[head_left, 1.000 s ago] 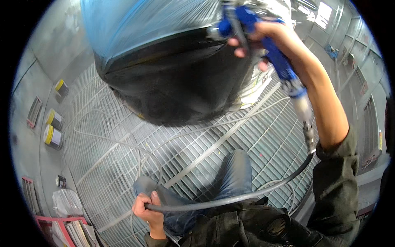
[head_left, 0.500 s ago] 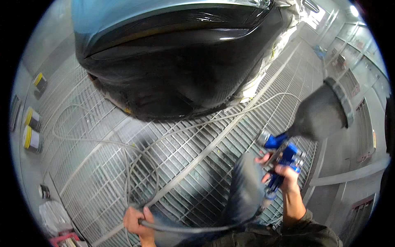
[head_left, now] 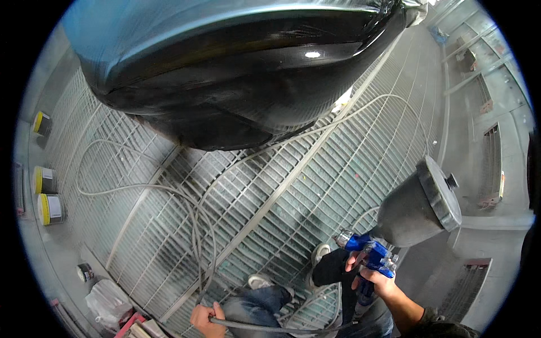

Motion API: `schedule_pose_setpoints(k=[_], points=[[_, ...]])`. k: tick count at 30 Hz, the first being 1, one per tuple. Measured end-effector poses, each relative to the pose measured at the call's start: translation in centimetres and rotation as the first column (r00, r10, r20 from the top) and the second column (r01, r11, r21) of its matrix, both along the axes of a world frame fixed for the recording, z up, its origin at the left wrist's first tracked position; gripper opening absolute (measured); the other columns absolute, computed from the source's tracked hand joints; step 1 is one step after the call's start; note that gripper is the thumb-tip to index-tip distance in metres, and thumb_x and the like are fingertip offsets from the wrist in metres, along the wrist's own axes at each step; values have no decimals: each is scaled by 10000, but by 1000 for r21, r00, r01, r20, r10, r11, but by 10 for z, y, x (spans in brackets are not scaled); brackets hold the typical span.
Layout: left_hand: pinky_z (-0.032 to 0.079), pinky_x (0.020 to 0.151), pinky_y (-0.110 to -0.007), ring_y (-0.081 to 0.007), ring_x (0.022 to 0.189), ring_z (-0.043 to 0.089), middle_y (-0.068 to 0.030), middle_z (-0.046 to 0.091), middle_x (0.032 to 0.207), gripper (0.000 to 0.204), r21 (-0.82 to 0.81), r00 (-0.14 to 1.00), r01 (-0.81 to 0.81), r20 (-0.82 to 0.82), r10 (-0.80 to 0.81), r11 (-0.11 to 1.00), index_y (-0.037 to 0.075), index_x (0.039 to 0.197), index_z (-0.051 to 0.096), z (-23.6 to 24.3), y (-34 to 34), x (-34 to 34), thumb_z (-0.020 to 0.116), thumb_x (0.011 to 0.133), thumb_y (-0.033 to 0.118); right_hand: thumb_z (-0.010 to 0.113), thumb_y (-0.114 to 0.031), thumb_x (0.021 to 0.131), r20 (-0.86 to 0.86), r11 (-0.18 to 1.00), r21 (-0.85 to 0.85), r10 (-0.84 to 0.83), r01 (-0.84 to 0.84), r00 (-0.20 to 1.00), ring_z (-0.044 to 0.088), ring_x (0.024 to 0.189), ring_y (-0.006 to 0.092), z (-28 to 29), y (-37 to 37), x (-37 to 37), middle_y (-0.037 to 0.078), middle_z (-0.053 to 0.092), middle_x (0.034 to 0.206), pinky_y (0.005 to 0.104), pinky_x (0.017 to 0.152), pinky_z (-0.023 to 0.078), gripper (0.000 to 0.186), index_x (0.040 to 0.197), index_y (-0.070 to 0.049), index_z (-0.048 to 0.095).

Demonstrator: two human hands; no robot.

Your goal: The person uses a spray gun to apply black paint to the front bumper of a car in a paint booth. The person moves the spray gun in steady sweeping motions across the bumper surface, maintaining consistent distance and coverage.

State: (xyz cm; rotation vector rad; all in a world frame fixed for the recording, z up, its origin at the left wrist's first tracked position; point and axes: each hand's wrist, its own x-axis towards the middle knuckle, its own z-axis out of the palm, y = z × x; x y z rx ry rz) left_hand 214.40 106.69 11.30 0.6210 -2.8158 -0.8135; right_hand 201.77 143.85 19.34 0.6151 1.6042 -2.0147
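My right hand (head_left: pixel 378 280) grips a blue spray gun (head_left: pixel 371 253) at lower right; a dark grey cup (head_left: pixel 409 208) with a lid sits on top of it, and its silver nozzle points up-left. My left hand (head_left: pixel 207 319) is closed around a dark air hose (head_left: pixel 253 327) at the bottom. Above both hands is a rounded body panel (head_left: pixel 236 90), glossy black, with translucent blue plastic sheeting (head_left: pixel 101 34) over its upper left and pale masking at its right edge.
Looped grey hoses (head_left: pixel 135 186) lie on the grated floor (head_left: pixel 293 222). Several yellow-lidded cans (head_left: pixel 53 209), a small dark can (head_left: pixel 84 272) and a white plastic bag (head_left: pixel 110 307) stand along the left wall. The right wall (head_left: pixel 493 101) has vents. My legs and shoes are below.
The spray gun has come down from the panel's upper right to low at my right, with its cup now in view. My left hand is lower, still on the hose.
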Motion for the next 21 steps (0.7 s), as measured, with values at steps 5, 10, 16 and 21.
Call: schedule_pose_setpoints(k=[5,10,16,21], points=[[274,490,-380,-260,483,387,-91,348,530,358,10,988,39,149,-40,999,53,581,420,64,-30,25,720,773,87,635,-80,874,-1,999,38,-22,22,1000,603,995,202,76,-23,11,117,607,1105,307,637,577,312,1160,7,546],[302,486,-410,-309,490,414,-111,398,542,354,73,982,111,142,-120,991,65,581,407,119,-81,48,713,758,82,608,-6,835,2,983,125,-136,135,991,626,940,208,153,-71,31,128,632,1063,318,614,579,315,1144,36,561],[357,496,-434,-348,526,484,-132,439,543,322,-12,996,-60,67,60,998,80,572,440,229,-132,104,725,723,87,602,-90,830,-117,998,64,12,-5,993,584,997,213,249,-128,46,113,572,1095,325,585,575,343,1157,-7,538],[362,489,-442,-356,525,490,-134,454,549,315,-29,956,-290,-59,288,957,60,579,450,270,-212,189,729,718,106,650,-140,834,-242,991,69,129,-115,962,578,1007,210,306,-227,64,102,570,1120,327,582,572,406,1198,-24,513]])
